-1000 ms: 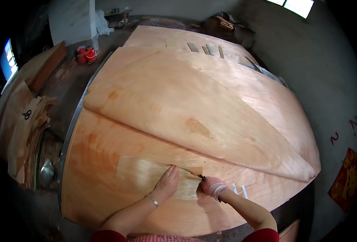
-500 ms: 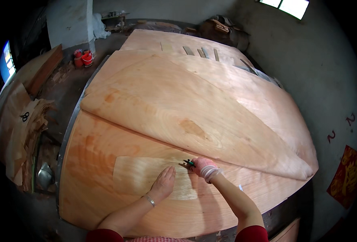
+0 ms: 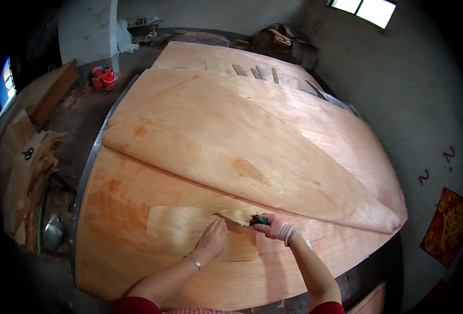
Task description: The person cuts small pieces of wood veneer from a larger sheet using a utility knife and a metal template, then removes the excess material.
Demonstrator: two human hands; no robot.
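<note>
A thin pale rectangular piece of wood veneer (image 3: 171, 230) lies on the larger orange-brown veneer sheet (image 3: 121, 209). My bare left hand (image 3: 212, 240) rests on this piece with fingers stretched out close together. Beyond its fingertips, a narrow strip of veneer (image 3: 236, 215) stands up along the piece's far edge, with a dark gap below it. In a pink-and-white glove, my right hand (image 3: 276, 227) is closed round a small black-and-green hand tool (image 3: 259, 220). The tool's end is at the strip's right end; its exact kind is hidden by the fingers.
A wide folded veneer sheet (image 3: 216, 141) covers the middle of the stack. Several narrow slats (image 3: 256, 73) lie at the far end. To the left are black scissors (image 3: 27, 153) on veneer scraps (image 3: 32, 183), and red buckets (image 3: 107, 79) on the floor.
My right hand has moved slightly right and nearer with the tool. A strip at the veneer piece's far edge now stands raised. My left hand has stayed nearly still.
</note>
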